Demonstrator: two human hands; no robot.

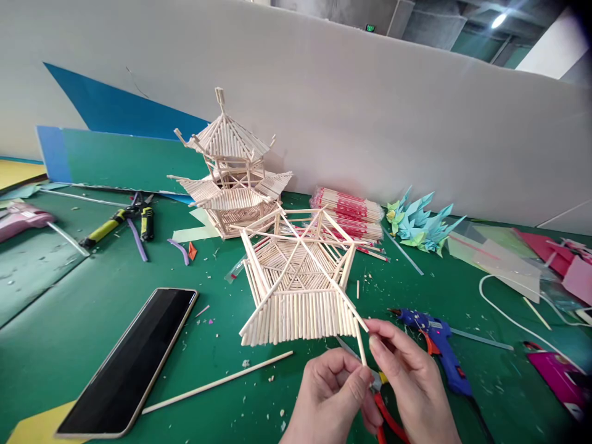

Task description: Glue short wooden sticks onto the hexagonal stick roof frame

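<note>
A half-built pavilion model of thin wooden sticks (300, 316) stands in front of me, with one slatted roof panel facing me. My left hand (329, 390) pinches the lower end of a wooden stick (360, 344), which slants up against the right edge of that panel. At the model's near right corner, my right hand (411, 373) has thumb and forefinger closed on the end of a roof-rib stick. Red-handled pliers (383, 412) lie partly hidden beneath my hands. To the left, a loose wooden stick (222, 382) rests on the green table.
Behind stands a finished stick pavilion (226, 142), beside bundled sticks (349, 209) and blue folded paper (423, 222). A blue glue gun (435, 339) lies right; a phone (132, 364), cutters (111, 225) and a pink glue gun (25, 221) lie left.
</note>
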